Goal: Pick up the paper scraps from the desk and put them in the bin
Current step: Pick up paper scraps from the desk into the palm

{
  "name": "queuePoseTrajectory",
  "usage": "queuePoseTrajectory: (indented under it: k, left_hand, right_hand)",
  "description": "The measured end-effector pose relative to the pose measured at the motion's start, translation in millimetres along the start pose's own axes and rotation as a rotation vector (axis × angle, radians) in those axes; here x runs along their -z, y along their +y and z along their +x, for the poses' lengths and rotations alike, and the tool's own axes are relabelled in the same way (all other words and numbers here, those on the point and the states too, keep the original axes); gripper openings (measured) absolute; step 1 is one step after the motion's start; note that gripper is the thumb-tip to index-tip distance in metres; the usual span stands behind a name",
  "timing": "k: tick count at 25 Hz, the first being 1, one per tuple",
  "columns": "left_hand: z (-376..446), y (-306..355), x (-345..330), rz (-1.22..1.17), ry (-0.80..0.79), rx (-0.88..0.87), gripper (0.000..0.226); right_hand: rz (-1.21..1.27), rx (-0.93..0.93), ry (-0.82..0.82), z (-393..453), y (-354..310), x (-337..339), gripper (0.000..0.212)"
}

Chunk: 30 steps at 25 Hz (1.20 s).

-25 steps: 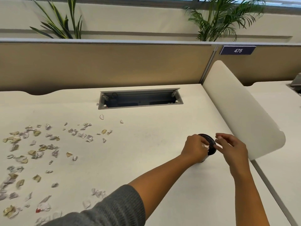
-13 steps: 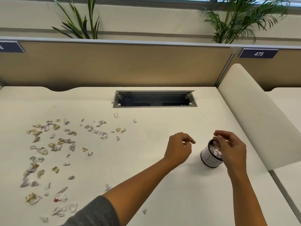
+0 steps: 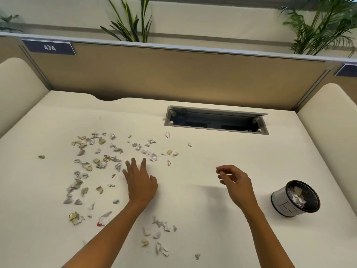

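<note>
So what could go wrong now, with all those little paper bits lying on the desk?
The left hand lies flat with spread fingers beside the paper scraps, so a sweep might push light bits away instead of gathering them. A few scraps lie close to the open cable slot and could slip in. The small bin stands far to the right, so bits may drop on the way.
</note>
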<state>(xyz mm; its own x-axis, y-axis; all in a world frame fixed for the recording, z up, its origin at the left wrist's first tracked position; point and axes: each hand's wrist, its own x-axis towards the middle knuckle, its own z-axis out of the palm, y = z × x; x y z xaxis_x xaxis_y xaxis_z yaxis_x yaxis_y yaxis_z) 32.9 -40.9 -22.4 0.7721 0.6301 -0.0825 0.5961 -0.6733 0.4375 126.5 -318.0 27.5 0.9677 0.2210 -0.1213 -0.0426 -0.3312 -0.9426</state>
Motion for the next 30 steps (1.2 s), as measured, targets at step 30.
queuePoseTrajectory:
  k: [30]
  left_hand:
    - [28.6,-37.4,43.5,-1.636,-0.305,0.630,0.019]
  right_hand:
    - [-0.621,0.336,-0.528,69.2,-1.1,-217.0,0.058]
